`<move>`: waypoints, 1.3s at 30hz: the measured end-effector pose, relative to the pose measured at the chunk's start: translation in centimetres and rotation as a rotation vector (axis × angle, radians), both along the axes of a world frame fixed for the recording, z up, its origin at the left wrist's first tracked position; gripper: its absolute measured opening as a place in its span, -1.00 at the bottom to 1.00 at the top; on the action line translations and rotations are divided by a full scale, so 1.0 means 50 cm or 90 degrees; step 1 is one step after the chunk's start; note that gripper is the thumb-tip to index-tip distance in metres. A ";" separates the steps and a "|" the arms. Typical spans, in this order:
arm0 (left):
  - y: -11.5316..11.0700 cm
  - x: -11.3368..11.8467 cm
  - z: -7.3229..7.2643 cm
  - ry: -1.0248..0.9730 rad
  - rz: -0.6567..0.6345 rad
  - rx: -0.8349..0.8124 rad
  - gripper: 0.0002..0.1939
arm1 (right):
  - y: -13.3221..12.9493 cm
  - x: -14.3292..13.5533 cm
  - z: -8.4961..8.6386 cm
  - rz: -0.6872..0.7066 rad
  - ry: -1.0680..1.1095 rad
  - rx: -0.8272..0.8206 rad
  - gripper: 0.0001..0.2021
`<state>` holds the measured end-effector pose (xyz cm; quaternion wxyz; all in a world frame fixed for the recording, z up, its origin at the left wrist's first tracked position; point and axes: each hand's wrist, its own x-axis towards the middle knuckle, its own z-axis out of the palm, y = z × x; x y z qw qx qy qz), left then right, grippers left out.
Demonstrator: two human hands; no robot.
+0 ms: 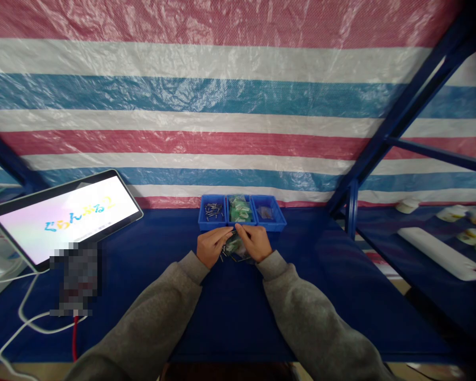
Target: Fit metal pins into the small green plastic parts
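My left hand (212, 246) and my right hand (256, 243) meet over the table, fingertips pinched close together. A small dark piece shows between them, too small to name. Under the fingers lies a clear, greenish plastic bag (233, 245), partly hidden by my hands. Several thin dark rods (240, 259) lie around it. Just beyond my fingers stand three joined blue bins. Several small metal pins or screws (214, 210) lie in the left bin (201, 217). Green-tinted plastic packets (240, 208) fill the middle bin. The right bin (277, 214) holds a small clear packet (265, 212).
A lit tablet (69, 217) leans at the left, beside a blurred-out object (79, 280) and white cables (27, 317). Blue metal framing (381, 143) rises at the right. Beyond it, a side table holds a long white object (440, 251) and several white containers (452, 212).
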<state>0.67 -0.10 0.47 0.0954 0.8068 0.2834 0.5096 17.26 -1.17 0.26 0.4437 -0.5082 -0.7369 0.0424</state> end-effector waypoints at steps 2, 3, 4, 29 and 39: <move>0.001 0.000 0.000 -0.002 0.014 -0.009 -0.80 | 0.001 0.001 -0.001 -0.019 0.002 0.004 -0.50; 0.001 0.000 0.001 -0.001 0.023 -0.015 -0.81 | 0.001 0.002 -0.001 -0.027 0.004 0.007 -0.50; 0.001 -0.001 0.002 0.001 0.032 -0.022 -0.81 | 0.001 0.002 -0.001 -0.032 0.005 0.010 -0.50; 0.009 0.000 -0.009 0.080 0.051 -0.024 -0.82 | 0.002 0.000 -0.001 -0.040 0.004 0.043 -0.50; 0.015 -0.001 -0.009 0.046 0.004 0.013 -0.82 | 0.000 0.001 0.004 -0.055 0.013 0.046 -0.51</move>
